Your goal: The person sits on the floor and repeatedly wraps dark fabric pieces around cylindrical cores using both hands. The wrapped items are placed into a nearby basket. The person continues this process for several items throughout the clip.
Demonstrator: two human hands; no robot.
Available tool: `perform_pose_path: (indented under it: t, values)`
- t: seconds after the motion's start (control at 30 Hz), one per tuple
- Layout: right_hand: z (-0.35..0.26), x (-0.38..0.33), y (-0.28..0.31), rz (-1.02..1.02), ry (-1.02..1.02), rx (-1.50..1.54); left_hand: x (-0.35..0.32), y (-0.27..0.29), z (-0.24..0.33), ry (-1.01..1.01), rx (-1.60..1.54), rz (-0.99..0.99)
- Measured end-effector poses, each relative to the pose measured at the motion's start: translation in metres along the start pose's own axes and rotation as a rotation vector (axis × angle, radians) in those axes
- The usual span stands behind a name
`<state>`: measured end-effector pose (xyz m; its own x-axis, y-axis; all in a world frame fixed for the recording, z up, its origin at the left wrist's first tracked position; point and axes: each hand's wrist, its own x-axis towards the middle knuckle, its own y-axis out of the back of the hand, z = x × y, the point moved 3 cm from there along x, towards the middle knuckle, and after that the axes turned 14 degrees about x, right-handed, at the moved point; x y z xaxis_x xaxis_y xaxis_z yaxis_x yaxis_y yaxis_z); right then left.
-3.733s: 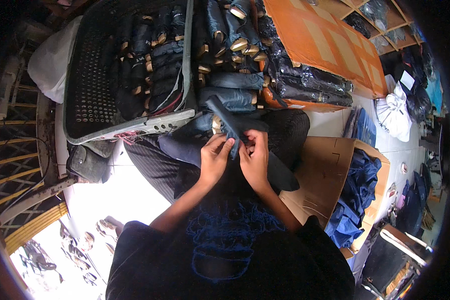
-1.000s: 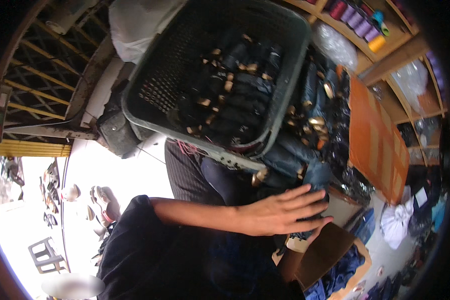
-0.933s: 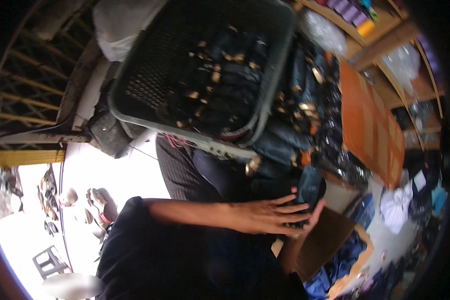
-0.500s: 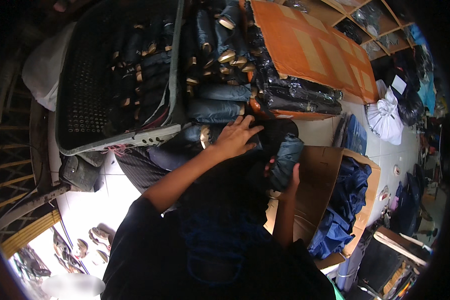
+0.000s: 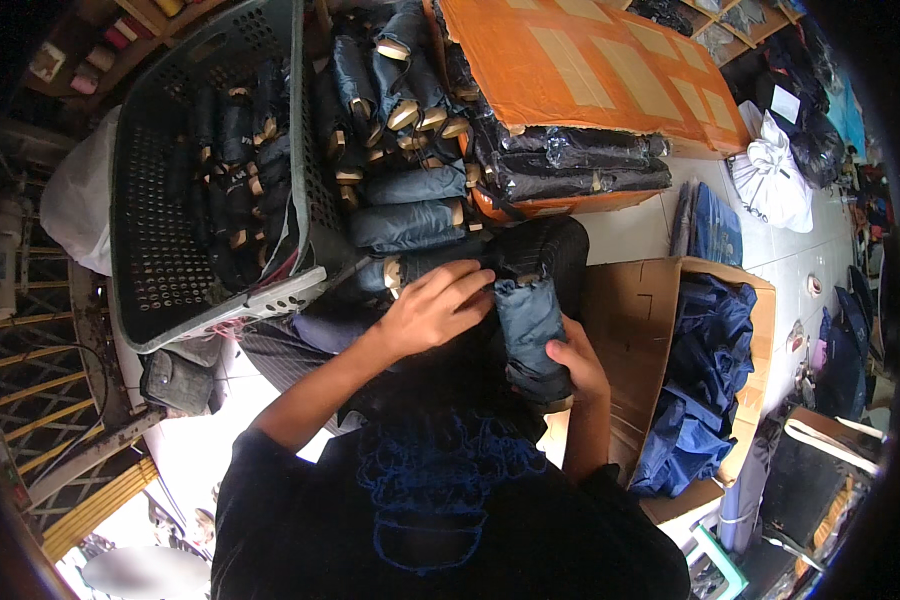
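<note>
Right hand [image 5: 584, 362] grips one dark bundle [image 5: 530, 325], left hand [image 5: 430, 312] curled beside it, grasp unclear.

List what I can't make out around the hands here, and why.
All in the head view:
- Right hand: most fingers are hidden behind the rolled bundle.
- Left hand: too dark at the fingertips to tell whether they touch the bundle.
- Basket: its bottom is partly covered by other bundles.
- Cardboard box: blue cloth hides its bottom.
</note>
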<state>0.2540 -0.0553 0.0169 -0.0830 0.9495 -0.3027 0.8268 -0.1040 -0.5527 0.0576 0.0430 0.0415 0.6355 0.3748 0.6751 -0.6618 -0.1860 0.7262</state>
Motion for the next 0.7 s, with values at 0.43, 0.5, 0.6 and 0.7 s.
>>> perform_pose_path:
  t: [0.43,0.5,0.6,0.7]
  values:
    - [0.011,-0.014,0.003,-0.006,-0.123,0.131,-0.035,0.000,0.030,0.229,-0.043,-0.018]
    - [0.011,-0.021,0.009,-0.005,-0.172,-0.063,-0.046,-0.001,0.030,0.262,-0.127,-0.105]
    - [0.024,-0.027,0.020,0.032,-0.242,-0.238,-0.053,0.006,0.034,0.286,-0.130,-0.096]
    - [0.023,-0.035,0.013,0.109,-0.302,-0.019,-0.059,0.013,0.040,0.425,-0.139,-0.092]
